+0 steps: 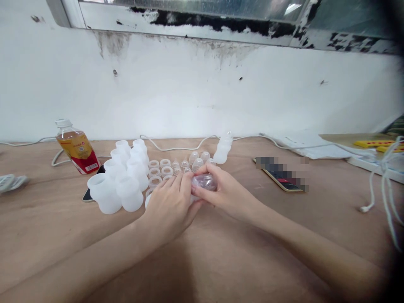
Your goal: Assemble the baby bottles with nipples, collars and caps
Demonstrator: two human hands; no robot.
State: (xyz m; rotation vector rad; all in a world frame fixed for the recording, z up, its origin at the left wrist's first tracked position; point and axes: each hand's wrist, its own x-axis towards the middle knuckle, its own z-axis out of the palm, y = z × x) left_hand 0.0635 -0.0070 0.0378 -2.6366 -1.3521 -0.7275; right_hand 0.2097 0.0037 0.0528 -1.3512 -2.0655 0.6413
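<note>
My right hand (225,187) is closed around a clear dome-shaped cap (205,182), thumb below and fingers above. My left hand (172,200) wraps over a frosted white baby bottle (147,201), lying on its side with its end against the cap; most of the bottle is hidden by the fingers. Just beyond the hands are rows of white collar rings (154,172), small clear teats (176,164) and clear caps (197,163). Frosted bottle bodies (109,195) stand open-topped in rows to the left. One capped bottle (222,148) stands upright behind the right hand.
A drink bottle (78,147) leans at the back left, near a phone (87,195) partly hidden by the bottle bodies. Another phone (280,176) lies to the right. A white cable (176,149) runs along the wall towards papers (309,145) and a power strip (375,166).
</note>
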